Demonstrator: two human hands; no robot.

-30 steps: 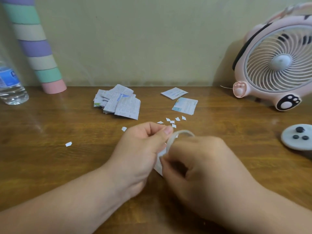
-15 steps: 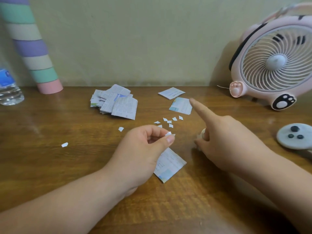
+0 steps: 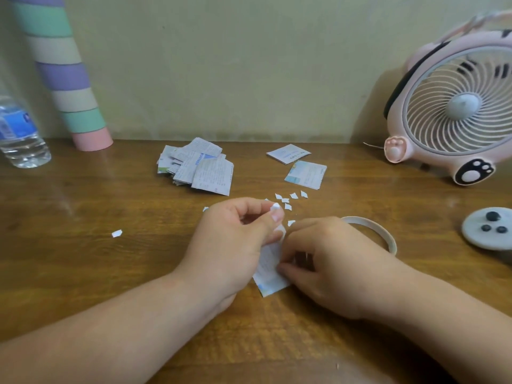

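1. Bottle (image 3: 19, 134) and striped tube (image 3: 66, 79) stand at the table's (image 3: 83, 273) back left corner.
2. Paper pile (image 3: 196, 169) lies near the back edge, centre.
3. Left hand (image 3: 235, 245): thumb and forefinger closed on a small white bit (image 3: 275, 207).
4. Paper (image 3: 270, 268) lies between both hands, mid-table toward the front edge.
5. Right hand (image 3: 329, 261): fingers curled onto the paper, apparently pinching its edge; contact partly hidden.
6. Tape roll (image 3: 379, 231) lies just behind the right hand.
7. Fan (image 3: 457, 106) stands at the back right corner.
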